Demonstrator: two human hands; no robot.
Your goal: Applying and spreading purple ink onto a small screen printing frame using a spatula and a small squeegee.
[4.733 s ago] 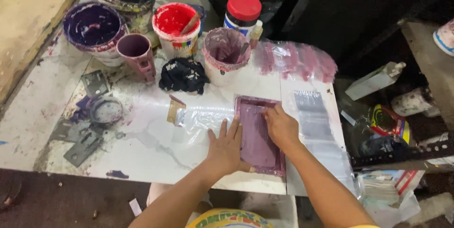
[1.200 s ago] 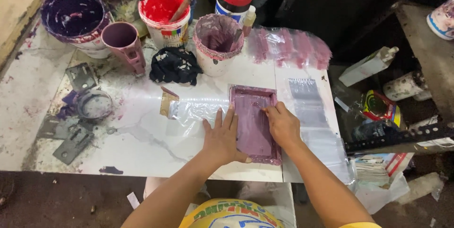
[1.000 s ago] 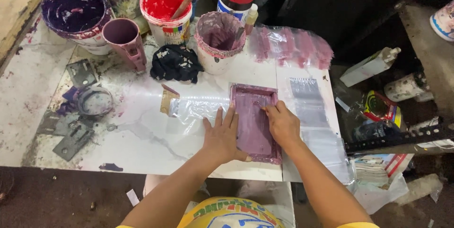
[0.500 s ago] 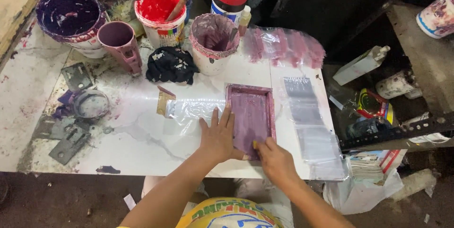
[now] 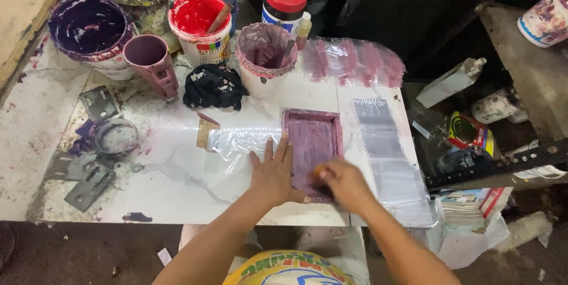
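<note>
Frame: a flat rectangular purple-stained printing frame [image 5: 312,150] is laid on the white marble-patterned counter [image 5: 177,184], its long axis running from 6 to 12 o'clock.
Left hand: the left hand [image 5: 273,172] is pressed flat, fingers spread and pointing to 12 o'clock, on the frame's left edge; nothing is clasped.
Right hand: the right hand [image 5: 344,183] is blurred at the frame's near right corner; whether it is clenched on something cannot be told.
Key relation: the frame is met at 12 o'clock from both hands, the right hand being nearer its lower end.
Film: a clear plastic film sheet [image 5: 236,142] is spread at 9 o'clock of the frame, touching it.
Bags: a row of clear plastic bags [image 5: 387,155] is laid at 3 o'clock of the frame; purple-smeared bags [image 5: 355,60] are seen at 1 o'clock.
Containers: a purple-smeared white tub [image 5: 264,57] is placed at 11 o'clock, a red paint pot with a multicoloured label [image 5: 201,28] beyond it, and a red-lidded jar with a blue and white label [image 5: 284,4] at 12 o'clock.
Rag: a black crumpled cloth [image 5: 214,87] is left at 10 o'clock.
</note>
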